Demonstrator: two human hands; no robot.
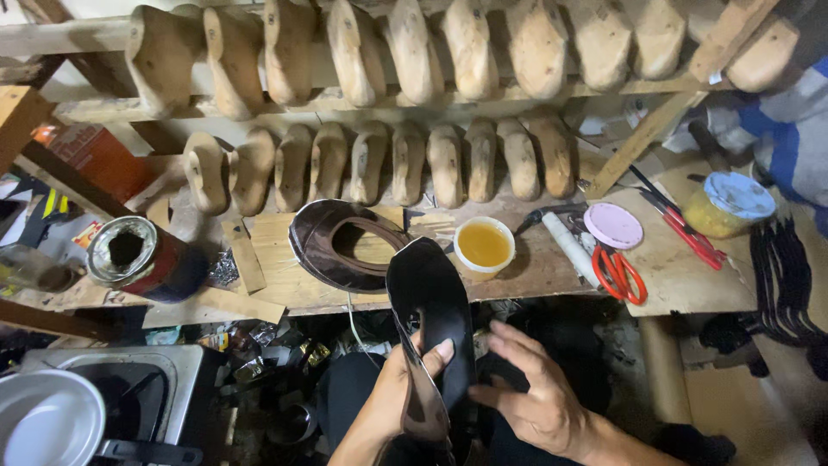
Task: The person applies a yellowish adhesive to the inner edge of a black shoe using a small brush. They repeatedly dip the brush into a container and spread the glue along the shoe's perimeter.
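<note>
Head view, looking down over a cobbler's workbench. The left hand [405, 380] is gripping a black leather piece [431, 302], thumb pressing on its glossy face, fingers wrapping behind it. The piece is standing upright in front of the person's lap, below the bench edge; it is dark, smooth and shiny, rounded at the top and narrowing downward, with light glancing off its lower edge. The right hand [539, 393] is lying open just beside the piece, fingers spread and reaching toward its right edge; whether the fingertips are touching it cannot be told.

On the wooden bench [526, 276] behind the piece, a second dark leather cut-out [341, 246] with a curved opening is lying flat, its lower edge just beside the top of the held piece. To its right a small cup of yellow glue [484, 245] is sitting, then a white tube [573, 248], a pink lid [613, 225] and red scissors [623, 274]. A rusty tin can [138, 255] is lying at the left. Two rows of wooden shoe lasts [405, 160] are lining the rack at the back. A metal pan [47, 418] is showing at the lower left.
</note>
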